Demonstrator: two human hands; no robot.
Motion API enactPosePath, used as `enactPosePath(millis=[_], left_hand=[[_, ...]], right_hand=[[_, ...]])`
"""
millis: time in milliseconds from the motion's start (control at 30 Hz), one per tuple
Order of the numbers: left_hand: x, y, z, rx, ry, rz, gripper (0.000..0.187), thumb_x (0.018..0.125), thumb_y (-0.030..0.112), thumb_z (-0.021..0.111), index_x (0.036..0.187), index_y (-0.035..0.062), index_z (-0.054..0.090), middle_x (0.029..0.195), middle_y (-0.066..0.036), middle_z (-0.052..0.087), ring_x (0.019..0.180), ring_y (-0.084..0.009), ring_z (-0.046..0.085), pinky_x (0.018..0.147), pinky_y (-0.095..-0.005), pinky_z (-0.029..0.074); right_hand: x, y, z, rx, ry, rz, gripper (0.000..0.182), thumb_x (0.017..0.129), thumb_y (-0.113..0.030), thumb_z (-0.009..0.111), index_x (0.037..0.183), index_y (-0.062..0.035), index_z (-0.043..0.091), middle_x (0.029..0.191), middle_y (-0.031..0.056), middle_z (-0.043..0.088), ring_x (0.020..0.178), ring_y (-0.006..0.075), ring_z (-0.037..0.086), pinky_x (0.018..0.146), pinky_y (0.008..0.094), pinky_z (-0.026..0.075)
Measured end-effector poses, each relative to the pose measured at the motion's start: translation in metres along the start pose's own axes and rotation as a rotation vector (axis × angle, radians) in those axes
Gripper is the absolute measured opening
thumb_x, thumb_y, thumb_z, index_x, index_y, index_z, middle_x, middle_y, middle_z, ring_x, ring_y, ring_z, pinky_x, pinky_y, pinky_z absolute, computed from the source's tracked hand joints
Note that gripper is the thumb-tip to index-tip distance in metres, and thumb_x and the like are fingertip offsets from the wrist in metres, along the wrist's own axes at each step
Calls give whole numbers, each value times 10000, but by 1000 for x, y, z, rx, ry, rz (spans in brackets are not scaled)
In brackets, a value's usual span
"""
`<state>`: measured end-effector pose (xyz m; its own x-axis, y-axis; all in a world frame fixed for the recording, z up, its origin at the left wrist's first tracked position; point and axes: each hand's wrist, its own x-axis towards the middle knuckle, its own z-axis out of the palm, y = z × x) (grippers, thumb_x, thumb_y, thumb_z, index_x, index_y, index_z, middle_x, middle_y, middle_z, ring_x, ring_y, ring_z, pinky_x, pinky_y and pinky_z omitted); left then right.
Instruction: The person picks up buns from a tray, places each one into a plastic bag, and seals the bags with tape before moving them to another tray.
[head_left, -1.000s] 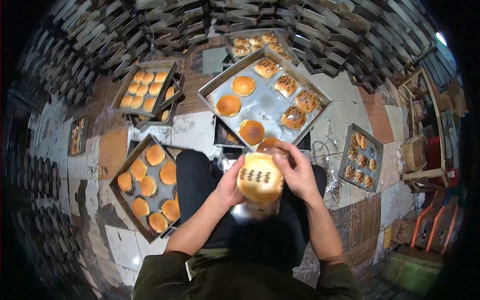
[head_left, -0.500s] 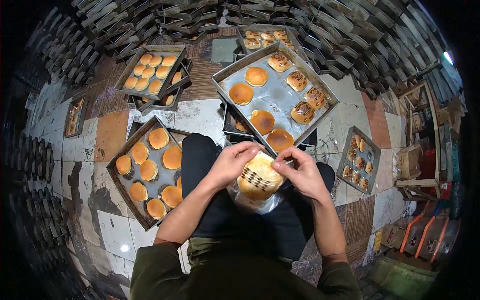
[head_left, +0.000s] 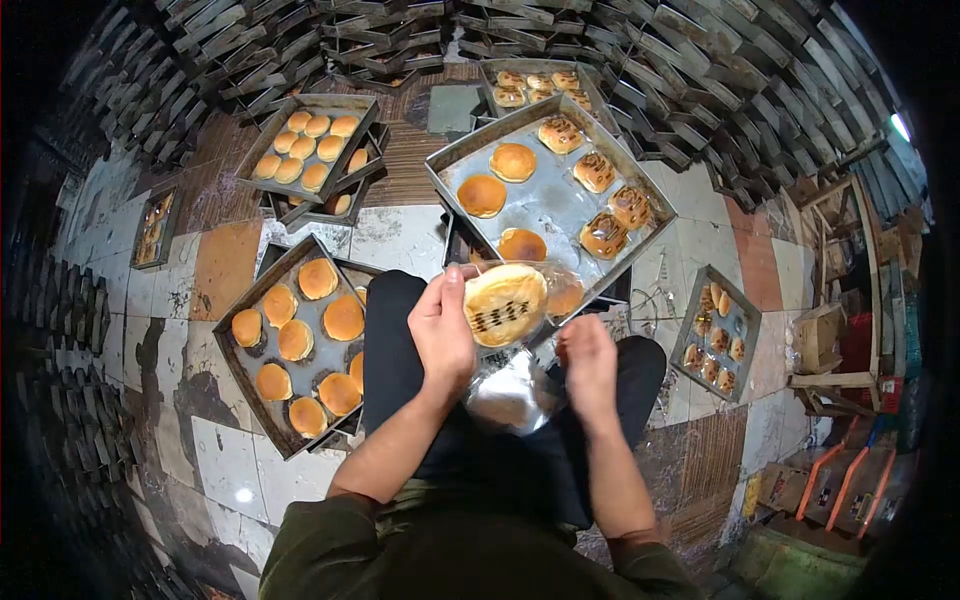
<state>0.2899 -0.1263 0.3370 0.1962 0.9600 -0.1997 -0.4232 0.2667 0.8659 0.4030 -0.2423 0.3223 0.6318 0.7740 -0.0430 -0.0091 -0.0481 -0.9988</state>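
My left hand (head_left: 443,328) is closed on the edge of a bun (head_left: 507,290) in a clear plastic bag printed with dark marks. The bagged bun is tilted up over my lap, overlapping the near corner of a metal tray (head_left: 548,205). My right hand (head_left: 588,362) is to the right of the bun, apart from it, its fingers smeared by motion. Between my hands, shiny clear plastic bags (head_left: 508,392) lie on my lap. Plain golden buns (head_left: 482,196) fill the tray's left side, and wrapped buns (head_left: 603,236) with dark markings sit along its right.
A tray (head_left: 262,388) of plain buns is at my left knee, with stacked trays (head_left: 285,110) beyond it. Another tray (head_left: 693,318) of wrapped buns stands on the tiled floor to the right. Stacked metal trays (head_left: 720,80) line the back, and a wooden frame (head_left: 868,260) stands far right.
My right hand has let go of the bagged bun and moved down and right. My left hand has turned the bun up and slightly left, uncovering the plastic on my lap.
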Motion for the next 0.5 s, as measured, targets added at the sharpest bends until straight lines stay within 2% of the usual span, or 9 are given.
enactPosePath(millis=[67, 133, 200, 267, 300, 333, 400, 467, 500], left_hand=[[-11, 1, 6, 120, -59, 123, 314, 942, 207, 432, 919, -58, 598, 852, -90, 627, 757, -105, 565, 704, -238, 459], [-10, -1, 8, 203, -76, 202, 308, 942, 205, 431, 921, -55, 596, 846, -87, 623, 753, -106, 565, 698, -238, 461], [3, -1, 6, 133, -52, 62, 293, 940, 193, 432, 922, -55, 587, 842, -85, 619, 747, -110, 572, 690, -242, 468], [36, -3, -3, -18, -177, -273, 246, 930, 171, 450, 921, -45, 568, 811, -78, 608, 750, -131, 589, 680, -259, 483], [54, -13, -7, 65, -275, -365, 242, 919, 184, 477, 945, -42, 559, 817, -80, 607, 739, -127, 585, 662, -252, 481], [66, -25, -11, 146, -376, -458, 249, 908, 198, 505, 969, -39, 551, 822, -81, 606, 728, -123, 581, 644, -245, 478], [66, -46, 1, 508, -387, -230, 278, 885, 256, 543, 953, -14, 546, 823, -49, 570, 748, -118, 557, 617, -245, 473], [55, -39, 18, 461, -274, -248, 289, 887, 318, 541, 869, 29, 536, 757, -13, 523, 698, -75, 487, 594, -217, 417], [56, -42, 18, 498, -328, -173, 322, 874, 331, 559, 867, 10, 533, 739, -25, 533, 670, -79, 486, 575, -227, 415]], right_hand=[[4, -9, 19, -293, 76, -90, 208, 890, -183, 528, 740, -41, 506, 634, -34, 422, 597, 53, 382, 545, 200, 339], [12, -2, 15, -216, 29, -89, 206, 884, -179, 537, 736, -37, 515, 628, -39, 426, 584, 54, 379, 529, 204, 332], [13, -4, 9, -139, -25, -88, 205, 877, -176, 546, 732, -34, 524, 621, -44, 430, 571, 56, 376, 514, 208, 325], [9, -18, -5, 238, -230, 252, 223, 872, -163, 546, 698, -30, 506, 618, -42, 424, 568, 54, 370, 511, 215, 309], [15, -15, -17, 354, -339, 210, 243, 879, -163, 523, 670, -43, 493, 625, -35, 439, 581, 54, 382, 524, 214, 306], [19, -20, -18, 540, -358, 212, 244, 889, -165, 491, 669, -59, 486, 639, -22, 456, 601, 63, 402, 552, 216, 320], [33, -15, -14, 795, -328, 191, 206, 879, -161, 504, 695, -70, 485, 628, -19, 422, 590, 108, 393, 574, 236, 326], [43, -14, -13, 856, -228, 244, 212, 884, -162, 497, 689, -80, 475, 623, -21, 412, 586, 104, 388, 570, 238, 326], [48, -14, -12, 920, -133, 299, 219, 888, -162, 489, 683, -90, 466, 618, -24, 401, 581, 100, 383, 567, 240, 326]])
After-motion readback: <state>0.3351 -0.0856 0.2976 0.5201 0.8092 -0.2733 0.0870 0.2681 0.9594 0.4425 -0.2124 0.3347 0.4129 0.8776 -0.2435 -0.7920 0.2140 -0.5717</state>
